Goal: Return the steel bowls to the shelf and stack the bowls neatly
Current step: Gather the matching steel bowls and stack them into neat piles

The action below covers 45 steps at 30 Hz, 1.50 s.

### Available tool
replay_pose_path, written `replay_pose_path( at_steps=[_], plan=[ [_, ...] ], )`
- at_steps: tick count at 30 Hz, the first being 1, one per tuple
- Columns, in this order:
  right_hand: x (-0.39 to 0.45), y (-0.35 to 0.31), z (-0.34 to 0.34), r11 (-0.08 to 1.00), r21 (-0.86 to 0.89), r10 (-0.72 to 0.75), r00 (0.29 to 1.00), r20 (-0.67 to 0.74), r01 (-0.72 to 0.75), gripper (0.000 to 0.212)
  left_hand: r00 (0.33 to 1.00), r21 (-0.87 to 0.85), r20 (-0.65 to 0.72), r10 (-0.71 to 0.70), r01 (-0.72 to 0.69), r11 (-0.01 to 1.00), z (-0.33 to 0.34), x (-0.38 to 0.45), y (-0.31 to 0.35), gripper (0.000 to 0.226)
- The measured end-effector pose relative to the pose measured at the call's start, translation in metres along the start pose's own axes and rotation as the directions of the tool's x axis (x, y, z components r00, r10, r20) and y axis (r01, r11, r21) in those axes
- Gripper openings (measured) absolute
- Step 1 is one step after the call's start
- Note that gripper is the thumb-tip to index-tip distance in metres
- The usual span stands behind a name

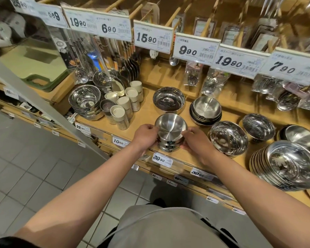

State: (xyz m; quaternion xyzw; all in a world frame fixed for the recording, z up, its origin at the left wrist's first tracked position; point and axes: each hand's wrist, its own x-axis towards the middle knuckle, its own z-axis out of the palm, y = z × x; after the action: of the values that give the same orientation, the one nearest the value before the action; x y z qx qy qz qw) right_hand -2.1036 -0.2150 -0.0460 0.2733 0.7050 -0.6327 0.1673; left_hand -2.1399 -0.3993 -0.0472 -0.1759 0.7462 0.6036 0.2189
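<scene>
A small stack of brushed steel bowls [170, 129] stands at the front edge of the wooden shelf [145, 111]. My left hand [145, 136] grips the stack's left side. My right hand [195, 140] grips its right side, fingers curled round the lower bowls. Behind the stack sits a single shiny bowl [168, 99], and to its right a stack of dark-rimmed bowls [206, 110]. More steel bowls stand further right: a polished stack [228, 137], another bowl [258, 126] and a large tilted stack [292, 165].
White-capped shaker jars [123, 106] and a stack of shiny bowls [85, 101] crowd the shelf's left part. Price tags [152, 38] hang overhead with packaged cutlery behind them. A grey post [43, 104] runs diagonally at the left. Grey tiled floor lies below.
</scene>
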Motion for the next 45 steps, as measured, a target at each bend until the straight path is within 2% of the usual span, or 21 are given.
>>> replay_pose_path(
  at_steps=[3, 6, 12, 14, 17, 18, 21, 26, 32, 37, 45],
  plan=[
    [-0.002, 0.001, 0.000, 1.000, 0.028, 0.010, 1.000, 0.000, -0.010, 0.012, 0.999, -0.031, 0.030, -0.031, 0.032, 0.999, -0.001, 0.001, 0.002, 0.019],
    [-0.004, 0.001, 0.001, 0.999, 0.031, 0.037, 0.999, 0.015, -0.037, 0.026, 0.997, -0.054, 0.055, -0.058, 0.061, 0.997, -0.002, 0.002, 0.002, 0.013],
    [-0.010, -0.002, 0.007, 0.992, 0.109, 0.052, 0.998, 0.040, -0.056, 0.041, 0.981, -0.086, 0.155, -0.114, 0.129, 0.988, -0.003, -0.004, 0.007, 0.016],
    [-0.012, -0.002, 0.011, 0.990, 0.133, 0.039, 0.999, 0.033, -0.043, 0.037, 0.983, -0.086, 0.148, -0.107, 0.121, 0.989, -0.004, -0.003, 0.008, 0.018],
    [-0.014, -0.001, 0.015, 0.985, 0.170, 0.024, 0.998, 0.059, -0.033, 0.019, 0.987, -0.075, 0.132, -0.094, 0.104, 0.992, -0.009, 0.000, 0.009, 0.028],
    [-0.013, 0.000, 0.016, 0.982, 0.186, 0.015, 0.998, 0.067, -0.027, 0.020, 0.988, -0.071, 0.127, -0.093, 0.102, 0.992, -0.011, 0.001, 0.010, 0.031],
    [-0.009, 0.004, 0.019, 0.972, 0.235, -0.005, 0.998, 0.068, -0.011, 0.042, 0.989, -0.059, 0.116, -0.088, 0.095, 0.994, -0.015, 0.004, 0.014, 0.034],
    [-0.005, 0.003, 0.023, 0.949, 0.317, 0.002, 1.000, 0.002, -0.002, 0.055, 0.990, -0.065, 0.113, -0.084, 0.091, 0.994, -0.016, 0.006, 0.016, 0.021],
    [-0.001, 0.004, 0.026, 0.948, 0.319, -0.007, 0.999, -0.032, 0.016, 0.060, 0.990, -0.082, 0.119, -0.077, 0.088, 0.993, -0.017, 0.009, 0.012, 0.036],
    [0.000, 0.005, 0.026, 0.954, 0.296, -0.029, 0.999, -0.030, 0.036, 0.050, 0.991, -0.079, 0.114, -0.067, 0.076, 0.994, -0.016, 0.009, 0.011, 0.028],
    [0.005, 0.004, 0.022, 0.973, 0.221, -0.047, 0.996, -0.071, 0.062, 0.061, 0.996, -0.112, 0.059, -0.066, 0.073, 0.991, -0.011, 0.008, 0.010, 0.026]
  ],
)
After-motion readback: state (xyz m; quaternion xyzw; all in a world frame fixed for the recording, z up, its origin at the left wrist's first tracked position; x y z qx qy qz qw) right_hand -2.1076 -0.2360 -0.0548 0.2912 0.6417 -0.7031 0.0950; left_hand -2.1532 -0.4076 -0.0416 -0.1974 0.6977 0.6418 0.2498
